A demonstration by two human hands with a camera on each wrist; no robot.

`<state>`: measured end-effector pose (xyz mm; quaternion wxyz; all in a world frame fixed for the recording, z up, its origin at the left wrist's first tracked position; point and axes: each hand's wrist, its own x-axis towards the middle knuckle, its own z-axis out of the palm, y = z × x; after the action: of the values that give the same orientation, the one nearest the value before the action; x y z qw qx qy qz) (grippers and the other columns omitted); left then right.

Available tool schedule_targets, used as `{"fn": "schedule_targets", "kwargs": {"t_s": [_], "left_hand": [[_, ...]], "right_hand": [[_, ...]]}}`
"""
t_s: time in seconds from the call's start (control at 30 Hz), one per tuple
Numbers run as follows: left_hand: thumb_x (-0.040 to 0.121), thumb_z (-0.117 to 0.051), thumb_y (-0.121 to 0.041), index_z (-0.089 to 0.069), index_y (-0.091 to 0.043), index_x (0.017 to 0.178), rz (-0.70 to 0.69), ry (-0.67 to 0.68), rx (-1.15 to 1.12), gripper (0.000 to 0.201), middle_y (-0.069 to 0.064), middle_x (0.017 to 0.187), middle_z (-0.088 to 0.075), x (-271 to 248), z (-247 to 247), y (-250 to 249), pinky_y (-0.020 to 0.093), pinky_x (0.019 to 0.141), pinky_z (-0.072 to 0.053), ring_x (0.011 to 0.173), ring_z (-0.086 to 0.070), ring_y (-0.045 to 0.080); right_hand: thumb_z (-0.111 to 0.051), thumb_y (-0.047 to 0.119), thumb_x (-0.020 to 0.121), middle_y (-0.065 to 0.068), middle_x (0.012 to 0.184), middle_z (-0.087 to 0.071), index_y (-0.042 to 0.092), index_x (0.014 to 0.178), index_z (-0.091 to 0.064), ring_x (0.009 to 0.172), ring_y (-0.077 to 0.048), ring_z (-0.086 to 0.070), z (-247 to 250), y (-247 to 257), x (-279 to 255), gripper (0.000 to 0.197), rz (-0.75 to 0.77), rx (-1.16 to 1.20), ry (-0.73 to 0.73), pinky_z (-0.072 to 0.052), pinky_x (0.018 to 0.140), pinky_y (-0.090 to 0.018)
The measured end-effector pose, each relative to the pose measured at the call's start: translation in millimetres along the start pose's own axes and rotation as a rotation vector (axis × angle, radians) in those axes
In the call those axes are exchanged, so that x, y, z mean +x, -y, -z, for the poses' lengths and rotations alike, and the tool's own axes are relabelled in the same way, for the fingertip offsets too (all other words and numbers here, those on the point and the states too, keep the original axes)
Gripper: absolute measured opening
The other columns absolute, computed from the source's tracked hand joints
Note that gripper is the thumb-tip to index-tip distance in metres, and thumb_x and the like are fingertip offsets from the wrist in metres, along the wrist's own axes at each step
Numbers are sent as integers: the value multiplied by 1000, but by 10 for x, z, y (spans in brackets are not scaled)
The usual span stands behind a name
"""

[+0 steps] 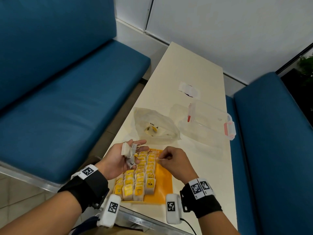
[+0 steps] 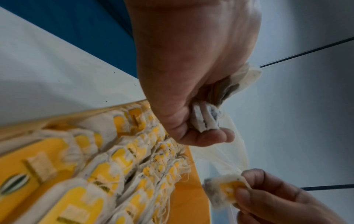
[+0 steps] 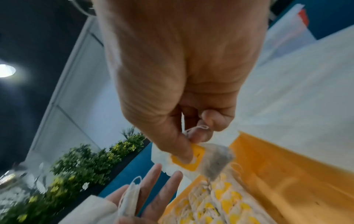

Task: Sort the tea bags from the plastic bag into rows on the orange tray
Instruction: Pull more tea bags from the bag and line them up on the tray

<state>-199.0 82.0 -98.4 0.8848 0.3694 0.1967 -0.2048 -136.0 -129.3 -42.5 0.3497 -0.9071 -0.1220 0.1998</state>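
The orange tray lies at the table's near edge, with several rows of yellow-tagged tea bags filling its left part. My left hand hovers palm up over the tray's far left corner and holds a small bunch of tea bags, also seen as tea bags in the left wrist view. My right hand pinches one tea bag by its yellow tag and string above the far end of the rows. The clear plastic bag lies just beyond the tray with a few tea bags inside.
A clear plastic box with red latches sits right of the bag. White paper pieces lie farther back on the cream table. Blue benches flank the table. The tray's right strip is bare orange.
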Motion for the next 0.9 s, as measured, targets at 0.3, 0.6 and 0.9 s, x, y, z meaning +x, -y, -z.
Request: {"fn": "schedule_targets", "kwargs": {"t_s": [0.3, 0.6, 0.9], "left_hand": [[109, -30, -41, -67, -17, 132, -2, -36, 34, 50, 12, 133, -68, -11, -32, 20, 29, 51, -46, 64, -54, 20], [109, -29, -40, -65, -16, 133, -11, -51, 64, 49, 11, 130, -70, -41, -65, 17, 28, 51, -45, 62, -54, 19], [109, -30, -40, -64, -15, 135, -23, -38, 67, 50, 11, 132, -69, -28, -28, 41, 31, 56, -43, 63, -54, 20]], "right_hand": [[-73, 6, 82, 6, 79, -65, 20, 88, -67, 72, -5, -58, -74, -228, -101, 17, -65, 116, 22, -47, 69, -20], [-65, 8, 88, 13, 81, -57, 23, 88, -63, 78, -9, -57, -198, -229, -264, 14, -52, -268, 299, -41, 62, -17], [-60, 2, 86, -4, 108, -64, 22, 87, -61, 91, -20, -60, -557, -264, -235, 20, -170, -389, 379, -46, 72, -28]]}}
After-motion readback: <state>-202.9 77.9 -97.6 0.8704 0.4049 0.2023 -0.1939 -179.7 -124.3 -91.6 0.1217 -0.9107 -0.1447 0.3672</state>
